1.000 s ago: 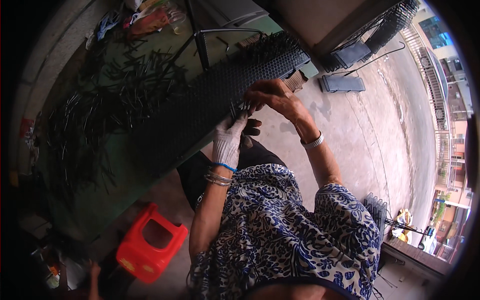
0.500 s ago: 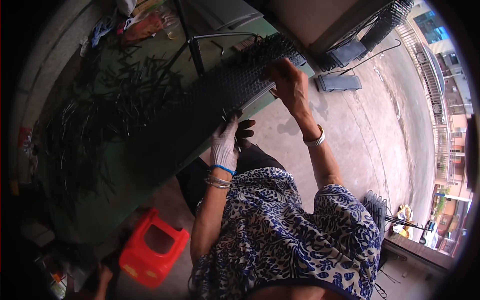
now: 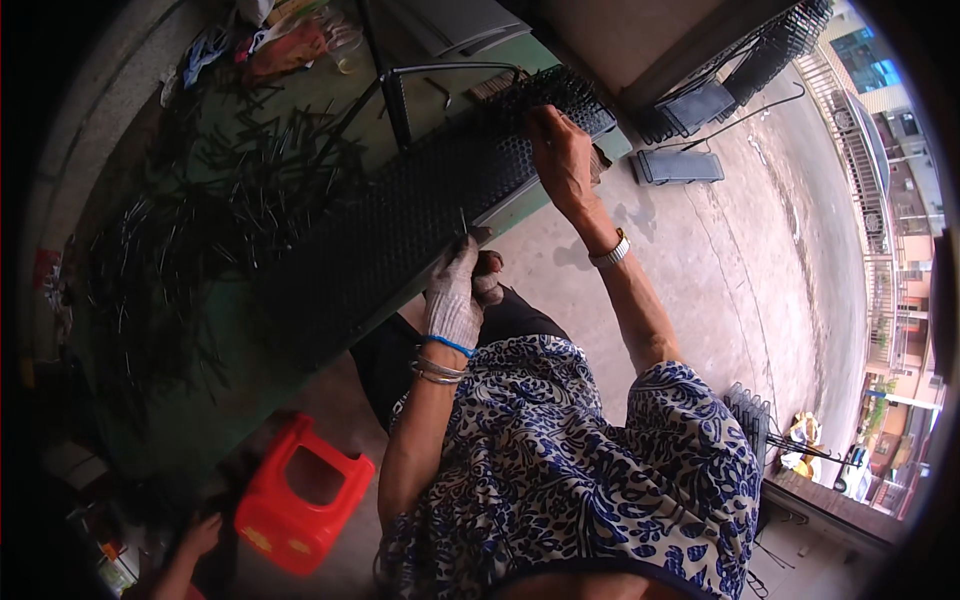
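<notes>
A long black board [image 3: 400, 215] covered with small holes lies slantwise along the near edge of the green table. My left hand [image 3: 463, 290], in a whitish knit glove with darkened fingertips, is closed at the board's near edge. A thin rod [image 3: 463, 218] sticks up from between its thumb and fingers. My bare right hand [image 3: 563, 155] is over the board's right end, fingertips pinched together and pointing down at the holes. What they hold, if anything, is too small to make out. Many short black rods [image 3: 545, 95] crowd that far right end of the board.
Loose black rods [image 3: 200, 230] lie heaped across the green table [image 3: 230, 425]. A black metal frame [image 3: 392, 100] stands behind the board. On the floor, a red plastic stool [image 3: 345, 505] is at lower left, near another person's hand [image 3: 203, 535]. Dark racks [image 3: 680, 167] stand at upper right.
My right hand has shifted slightly left and up over the board, its fingers drawn together. My left hand's fingers have curled in, and the thin rod shows more clearly.
</notes>
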Available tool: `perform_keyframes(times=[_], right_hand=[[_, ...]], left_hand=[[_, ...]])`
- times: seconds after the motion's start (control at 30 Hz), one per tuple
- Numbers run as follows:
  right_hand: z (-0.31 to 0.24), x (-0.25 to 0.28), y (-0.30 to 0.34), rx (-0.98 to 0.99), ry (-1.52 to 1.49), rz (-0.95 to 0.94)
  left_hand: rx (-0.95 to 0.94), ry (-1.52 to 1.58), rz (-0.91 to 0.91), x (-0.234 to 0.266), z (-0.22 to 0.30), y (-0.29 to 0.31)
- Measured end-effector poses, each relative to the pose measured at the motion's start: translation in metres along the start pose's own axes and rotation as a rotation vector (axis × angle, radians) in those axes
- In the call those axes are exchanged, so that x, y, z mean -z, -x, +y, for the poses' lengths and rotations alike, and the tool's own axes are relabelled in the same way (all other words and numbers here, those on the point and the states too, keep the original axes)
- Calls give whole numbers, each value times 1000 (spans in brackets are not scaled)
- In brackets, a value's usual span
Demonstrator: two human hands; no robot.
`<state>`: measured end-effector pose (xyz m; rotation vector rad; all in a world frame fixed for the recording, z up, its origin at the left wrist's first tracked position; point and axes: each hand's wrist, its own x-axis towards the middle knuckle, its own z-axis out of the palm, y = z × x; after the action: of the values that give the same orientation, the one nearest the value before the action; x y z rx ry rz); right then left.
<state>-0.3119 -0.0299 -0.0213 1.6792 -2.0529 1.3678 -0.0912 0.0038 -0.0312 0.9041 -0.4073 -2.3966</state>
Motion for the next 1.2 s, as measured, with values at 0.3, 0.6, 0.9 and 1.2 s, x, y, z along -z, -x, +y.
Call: perform_keyframes(times=[0.3,0.6,0.9,1.2], right_hand=[[-9,-4,-2,-51,268,-148],[-42,24,31,-107,-127,-316],[-37,52,29,-413,-396,-365],[10,23,-2,-74,48,212]], left_hand=[[34,-15,-1,-15,1,5],[-1,-91,-25,-9,-5,6],[74,-101,-131,-14,-9,9],[72,-183,-17,-32,-15,13]])
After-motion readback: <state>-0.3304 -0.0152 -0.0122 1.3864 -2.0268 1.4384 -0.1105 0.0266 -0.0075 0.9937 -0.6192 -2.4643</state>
